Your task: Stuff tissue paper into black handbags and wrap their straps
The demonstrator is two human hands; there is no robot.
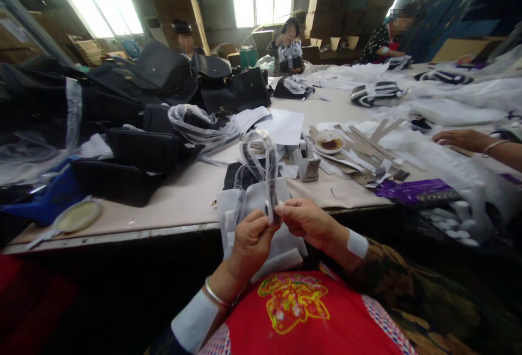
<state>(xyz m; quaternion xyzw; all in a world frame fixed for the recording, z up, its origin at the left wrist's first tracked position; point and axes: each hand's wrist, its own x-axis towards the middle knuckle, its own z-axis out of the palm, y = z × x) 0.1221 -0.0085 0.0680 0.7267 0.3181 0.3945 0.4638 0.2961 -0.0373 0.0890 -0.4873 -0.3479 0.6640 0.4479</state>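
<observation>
Close in front of my body, my left hand (253, 238) and my right hand (305, 220) meet at the lower end of a dark bag strap (271, 173) sheathed in clear plastic. The strap rises from my fingers and loops over toward the table. Both hands are closed in a pinch on it, fingertips almost touching. Beneath them a black bag (240, 174) lies at the table's edge, partly covered by white wrapping sheet (281, 246) that hangs down toward my apron. The exact spot between my fingertips is hidden.
Black bags (142, 145) are piled at the left, beside a blue bin (53, 194) and a round dish (77, 215). Cardboard strips (373, 145) and a small bowl (329, 142) lie right of centre. A co-worker's hand (465, 140) reaches in from the right; other people sit opposite.
</observation>
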